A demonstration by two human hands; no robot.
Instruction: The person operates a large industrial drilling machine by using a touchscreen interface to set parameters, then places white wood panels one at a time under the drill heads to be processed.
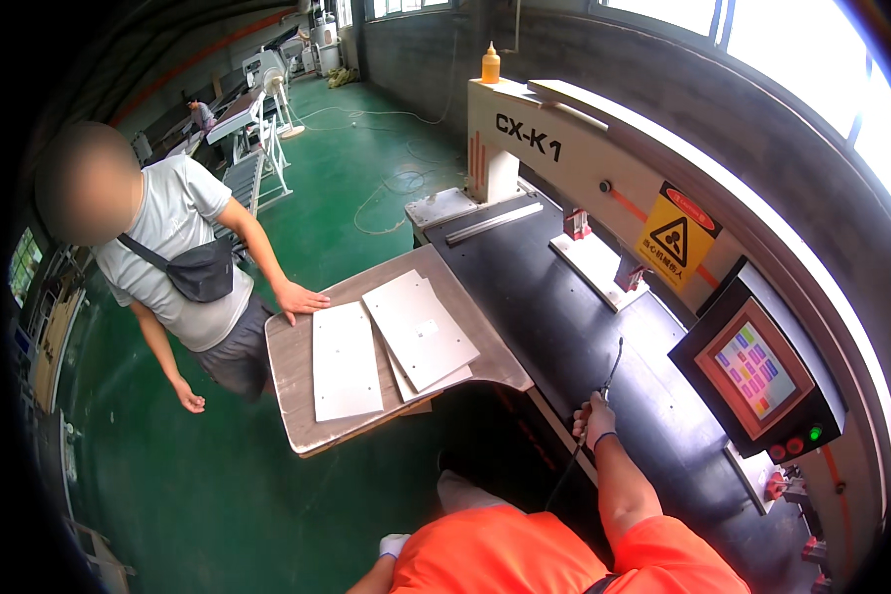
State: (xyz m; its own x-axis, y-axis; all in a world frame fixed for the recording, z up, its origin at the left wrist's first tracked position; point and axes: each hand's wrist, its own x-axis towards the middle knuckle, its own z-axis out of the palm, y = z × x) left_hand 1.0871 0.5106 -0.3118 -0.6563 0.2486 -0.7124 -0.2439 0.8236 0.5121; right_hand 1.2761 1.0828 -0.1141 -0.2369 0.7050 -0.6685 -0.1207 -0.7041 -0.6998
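My right hand [594, 420], in a light glove, is closed around an air blow gun [614, 368] over the black machine table [564, 327]. Its thin dark nozzle points up and away from me, and a black hose [564, 480] runs down from my grip. Low by my orange shirt is my left hand [394, 544], in a white glove; its fingers are mostly hidden. On the brown side board [292, 371] lie several white panels with small holes: a left panel [345, 361] and a tilted right panel [421, 332] overlapping another beneath.
A co-worker's hand [299, 299] rests on the board's left edge. The machine's beam [584, 148] spans the table, with red-and-white clamps [576, 226] below and a control screen [757, 366] at right. A yellow bottle [490, 65] stands on top. Cables lie on the green floor [366, 163].
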